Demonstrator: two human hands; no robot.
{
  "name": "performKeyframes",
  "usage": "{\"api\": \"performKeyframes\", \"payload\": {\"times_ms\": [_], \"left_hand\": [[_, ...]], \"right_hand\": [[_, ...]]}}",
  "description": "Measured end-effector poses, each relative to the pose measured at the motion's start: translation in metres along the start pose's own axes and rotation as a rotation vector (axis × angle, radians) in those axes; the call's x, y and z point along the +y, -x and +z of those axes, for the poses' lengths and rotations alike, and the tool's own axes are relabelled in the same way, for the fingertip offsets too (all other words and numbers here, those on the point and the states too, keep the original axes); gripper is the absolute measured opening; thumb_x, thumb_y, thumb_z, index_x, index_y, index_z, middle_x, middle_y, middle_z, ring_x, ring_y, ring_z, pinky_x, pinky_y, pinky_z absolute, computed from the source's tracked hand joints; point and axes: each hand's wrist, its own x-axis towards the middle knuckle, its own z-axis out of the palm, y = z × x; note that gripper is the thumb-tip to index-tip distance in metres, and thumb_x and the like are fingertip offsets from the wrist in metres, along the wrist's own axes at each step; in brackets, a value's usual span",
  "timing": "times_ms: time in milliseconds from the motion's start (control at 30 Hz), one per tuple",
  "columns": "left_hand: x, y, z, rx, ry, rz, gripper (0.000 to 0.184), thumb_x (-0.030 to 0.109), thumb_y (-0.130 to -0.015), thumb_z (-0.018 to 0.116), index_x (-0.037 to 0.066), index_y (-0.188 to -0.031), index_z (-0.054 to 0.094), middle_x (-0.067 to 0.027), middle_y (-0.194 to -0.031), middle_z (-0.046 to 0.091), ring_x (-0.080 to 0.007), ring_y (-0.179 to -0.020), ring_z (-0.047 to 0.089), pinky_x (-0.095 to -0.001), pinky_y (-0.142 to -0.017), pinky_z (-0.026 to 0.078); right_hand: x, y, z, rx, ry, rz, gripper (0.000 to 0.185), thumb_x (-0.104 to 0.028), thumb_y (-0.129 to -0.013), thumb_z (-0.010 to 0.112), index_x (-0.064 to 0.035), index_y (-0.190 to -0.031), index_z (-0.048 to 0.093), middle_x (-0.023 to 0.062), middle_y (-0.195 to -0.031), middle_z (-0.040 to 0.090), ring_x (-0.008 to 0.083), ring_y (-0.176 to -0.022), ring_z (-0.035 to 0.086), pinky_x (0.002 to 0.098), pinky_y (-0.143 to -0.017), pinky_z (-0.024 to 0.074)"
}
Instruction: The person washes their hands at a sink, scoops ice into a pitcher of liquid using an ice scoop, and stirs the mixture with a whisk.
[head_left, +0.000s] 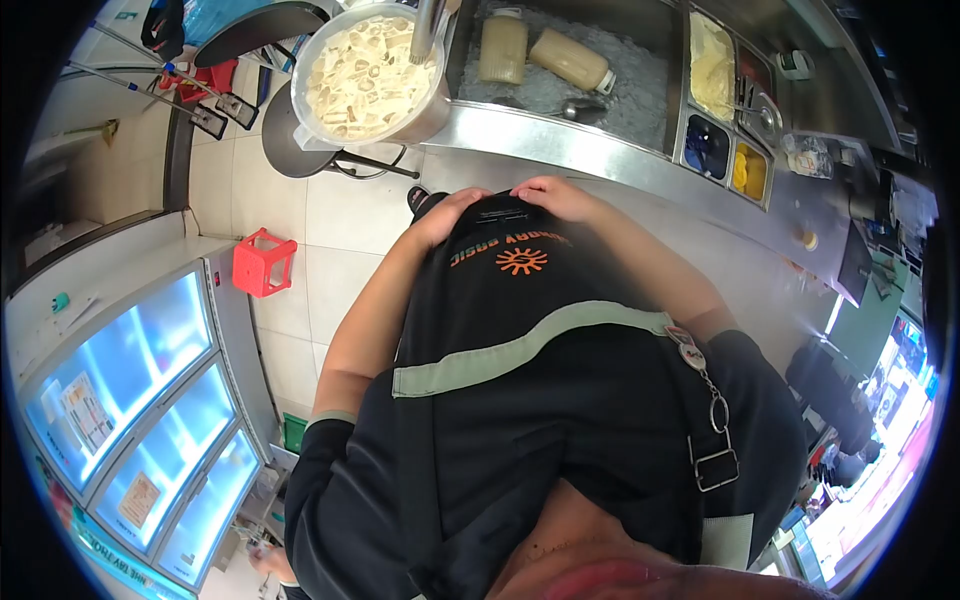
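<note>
Both hands are at the front of the black apron (480, 290), which has orange lettering and a sun print. My left hand (552, 196) rests at the apron's edge on the right, its fingers bent together around the cloth. Opposite it, my right hand (455, 215) lies on the apron's left side, fingers closed along the same edge. A small gap separates the hands. Beyond them runs the steel counter's edge (560, 138). A large clear tub (300, 118) holding pale pieces in liquid stands at the counter's left end, with a metal utensil (425, 35) in it.
An ice bin holds two bottles (503, 48) (572, 62) and a scoop (582, 110). Topping trays (750, 170) sit to its right. A red stool (264, 264) and lit fridge (140, 400) are at left. Another person's hand (268, 562) shows bottom left.
</note>
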Motion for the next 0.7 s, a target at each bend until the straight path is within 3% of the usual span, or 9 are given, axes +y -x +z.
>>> {"api": "performKeyframes", "payload": {"times_ms": [167, 233, 300, 400, 467, 500, 567, 633, 700], "left_hand": [[-0.007, 0.023, -0.014, 0.175, 0.222, -0.047, 0.045, 0.033, -0.106, 0.039, 0.0, -0.131, 0.056, -0.0128, -0.128, 0.06, -0.0226, -0.124, 0.052, -0.0325, -0.108, 0.035], [-0.006, 0.054, -0.028, 0.287, -0.171, 0.102, 0.043, 0.03, -0.105, 0.042, -0.002, -0.13, 0.055, -0.0142, -0.128, 0.06, -0.0224, -0.124, 0.052, -0.0323, -0.109, 0.035], [-0.018, 0.089, -0.039, 0.373, -0.149, 0.129, 0.04, 0.028, -0.104, 0.045, -0.002, -0.13, 0.055, -0.0137, -0.123, 0.062, -0.0223, -0.119, 0.056, -0.0323, -0.105, 0.039], [-0.022, 0.151, -0.04, 0.542, -0.294, 0.165, 0.033, 0.021, -0.102, 0.052, -0.002, -0.126, 0.057, -0.0115, -0.119, 0.065, -0.0194, -0.112, 0.06, -0.0319, -0.1, 0.045], [-0.014, 0.179, -0.055, 0.627, -0.14, 0.189, 0.032, 0.017, -0.1, 0.054, -0.001, -0.127, 0.055, -0.0094, -0.121, 0.063, -0.0171, -0.109, 0.059, -0.0315, -0.098, 0.045], [0.0, 0.191, -0.062, 0.674, -0.106, 0.174, 0.035, 0.017, -0.1, 0.054, 0.0, -0.13, 0.053, -0.0091, -0.124, 0.062, -0.0171, -0.11, 0.058, -0.0317, -0.099, 0.045], [0.036, 0.183, -0.085, 0.776, -0.127, 0.421, 0.041, 0.019, -0.1, 0.054, 0.001, -0.136, 0.046, -0.011, -0.132, 0.056, -0.0207, -0.116, 0.055, -0.0339, -0.101, 0.043], [0.081, 0.154, -0.104, 0.833, -0.184, 0.628, 0.048, 0.024, -0.101, 0.05, 0.001, -0.142, 0.039, -0.0176, -0.142, 0.046, -0.0271, -0.127, 0.047, -0.0386, -0.107, 0.037], [0.111, 0.113, -0.122, 0.803, -0.16, 0.767, 0.051, 0.023, -0.102, 0.049, 0.001, -0.145, 0.034, -0.0185, -0.147, 0.041, -0.0289, -0.133, 0.042, -0.0389, -0.107, 0.036]], "right_hand": [[-0.084, -0.001, -0.03, 0.221, 0.169, -0.063, 0.032, -0.022, -0.099, 0.057, -0.0024, -0.124, 0.061, 0.0094, -0.117, 0.066, 0.0159, -0.109, 0.059, 0.0318, -0.098, 0.0451], [-0.146, 0.009, -0.053, 0.263, -0.026, -0.22, 0.032, -0.021, -0.097, 0.059, -0.0035, -0.124, 0.062, 0.008, -0.115, 0.067, 0.0163, -0.105, 0.062, 0.0304, -0.093, 0.0469], [-0.199, 0.019, -0.073, 0.363, -0.084, -0.369, 0.033, -0.019, -0.097, 0.056, -0.0036, -0.126, 0.06, 0.0081, -0.115, 0.067, 0.0162, -0.105, 0.062, 0.0299, -0.09, 0.0473], [-0.262, 0.008, -0.078, 0.394, -0.035, -0.637, 0.062, -0.025, -0.089, 0.067, -0.0078, -0.144, 0.043, 0.0098, -0.134, 0.055, 0.018, -0.121, 0.051, 0.0297, -0.093, 0.0444], [-0.286, -0.019, -0.067, 0.415, 0.086, -0.672, 0.082, -0.033, -0.083, 0.073, -0.0109, -0.151, 0.033, 0.0108, -0.139, 0.05, 0.0209, -0.129, 0.042, 0.0343, -0.097, 0.0433], [-0.291, -0.038, -0.057, 0.47, 0.162, -0.704, 0.074, -0.025, -0.085, 0.073, -0.0075, -0.148, 0.038, 0.0094, -0.133, 0.054, 0.0185, -0.119, 0.05, 0.0315, -0.092, 0.0463], [-0.291, -0.086, -0.026, 0.434, -0.2, -0.76, 0.05, -0.013, -0.086, 0.073, -0.0031, -0.13, 0.052, 0.0077, -0.114, 0.062, 0.0148, -0.099, 0.059, 0.0264, -0.082, 0.0485], [-0.29, -0.12, -0.003, 0.455, -0.388, -0.775, 0.025, -0.005, -0.086, 0.072, -0.0022, -0.106, 0.057, 0.0033, -0.091, 0.064, 0.0106, -0.079, 0.06, 0.0233, -0.073, 0.0489], [-0.309, -0.133, 0.023, 0.391, -0.38, -0.688, 0.014, -0.008, -0.089, 0.07, -0.0036, -0.087, 0.057, 0.0023, -0.079, 0.061, 0.0093, -0.067, 0.056, 0.0242, -0.063, 0.0471]]}}
